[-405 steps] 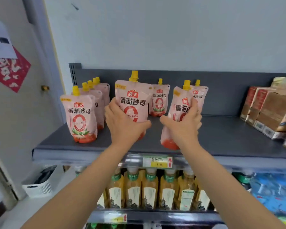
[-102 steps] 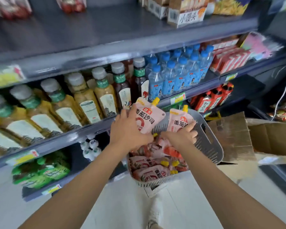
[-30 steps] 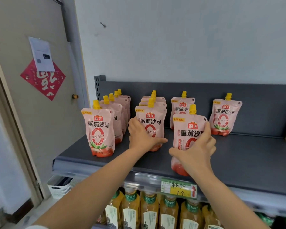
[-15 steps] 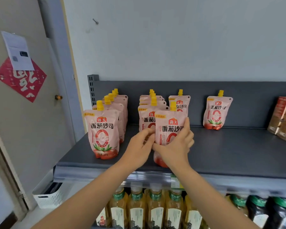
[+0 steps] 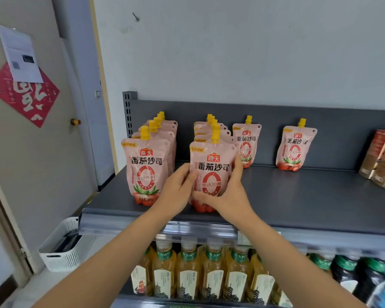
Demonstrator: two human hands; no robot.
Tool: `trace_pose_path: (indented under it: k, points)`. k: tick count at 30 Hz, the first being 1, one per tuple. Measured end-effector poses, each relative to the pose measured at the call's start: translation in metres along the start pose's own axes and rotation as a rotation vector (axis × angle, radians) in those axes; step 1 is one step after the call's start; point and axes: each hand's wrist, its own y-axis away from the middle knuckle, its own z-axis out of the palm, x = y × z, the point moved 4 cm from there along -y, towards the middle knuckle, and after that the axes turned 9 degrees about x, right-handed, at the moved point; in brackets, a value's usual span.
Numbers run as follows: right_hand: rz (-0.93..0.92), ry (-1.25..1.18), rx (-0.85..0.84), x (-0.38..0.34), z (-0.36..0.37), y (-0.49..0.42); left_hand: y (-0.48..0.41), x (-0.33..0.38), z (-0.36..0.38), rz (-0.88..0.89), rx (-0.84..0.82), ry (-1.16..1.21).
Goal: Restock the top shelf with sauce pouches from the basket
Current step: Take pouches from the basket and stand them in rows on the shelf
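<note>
A pink sauce pouch (image 5: 212, 172) with a yellow cap stands upright near the front of the grey top shelf (image 5: 298, 203), at the head of the middle row of pouches. My left hand (image 5: 176, 192) grips its left edge and my right hand (image 5: 231, 194) wraps its right side and base. Left of it stands another row of pouches (image 5: 146, 170), several deep. Two single pouches stand at the back, one (image 5: 246, 143) behind my right hand and one (image 5: 295, 147) further right. The basket is out of sight.
Brown boxes (image 5: 382, 158) sit at the shelf's right end. Bottled drinks (image 5: 211, 276) fill the shelf below. A white crate (image 5: 60, 245) rests on the floor at the left, beside a door with a red paper decoration (image 5: 25, 96).
My right hand slid the held pouch left, in front of the middle row. My left hand left the pouch it steadied and now grips this one's left edge.
</note>
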Motion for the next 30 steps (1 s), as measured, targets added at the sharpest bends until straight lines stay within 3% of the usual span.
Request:
trace_pose_path:
  k: [6, 21, 26, 30]
  points:
    - [0.003, 0.196, -0.147, 0.006, -0.023, -0.007, 0.002, -0.009, 0.005, -0.11, -0.172, -0.035]
    - [0.047, 0.316, -0.238, 0.013, -0.023, -0.016, -0.002, -0.004, 0.014, -0.09, -0.227, -0.262]
    - [0.038, 0.387, -0.247, 0.012, -0.022, -0.016, 0.001, -0.007, 0.013, -0.08, -0.212, -0.279]
    - [0.013, 0.45, -0.189, 0.008, -0.034, -0.007, 0.01, -0.001, 0.006, -0.025, -0.046, -0.302]
